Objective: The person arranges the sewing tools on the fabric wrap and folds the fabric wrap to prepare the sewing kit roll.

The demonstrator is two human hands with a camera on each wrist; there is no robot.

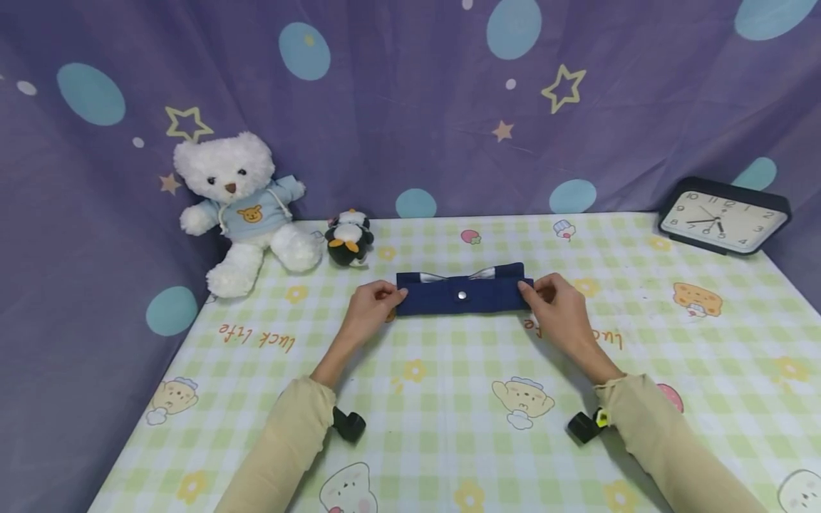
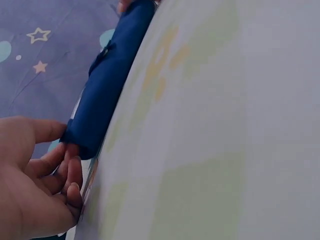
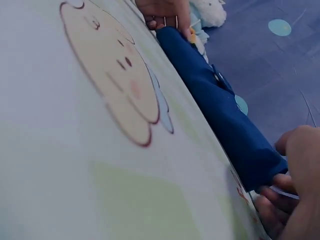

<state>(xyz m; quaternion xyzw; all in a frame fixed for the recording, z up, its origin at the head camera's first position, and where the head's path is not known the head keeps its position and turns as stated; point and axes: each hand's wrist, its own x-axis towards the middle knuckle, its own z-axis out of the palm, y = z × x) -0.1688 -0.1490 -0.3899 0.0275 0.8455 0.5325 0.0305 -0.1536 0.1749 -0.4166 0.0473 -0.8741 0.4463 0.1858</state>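
A long navy blue cloth roll (image 1: 477,299), fastened with a strap and a silver snap (image 1: 462,295), lies across the table. Two narrow silver-white patches show along its far side; what they are I cannot tell. My left hand (image 1: 374,306) pinches the left end between thumb and fingers. At the opposite end my right hand (image 1: 559,311) pinches it the same way. In the left wrist view, the thumb and fingers of the left hand (image 2: 37,172) meet at the cloth's edge. The right wrist view shows the right hand (image 3: 295,185) at the other end.
Behind and left sit a white teddy bear (image 1: 250,203) and a small penguin plush (image 1: 349,239). A black-framed clock (image 1: 725,216) stands at the back right. The table wears a green checked cloth (image 1: 442,406); a purple curtain (image 1: 410,107) hangs behind it.
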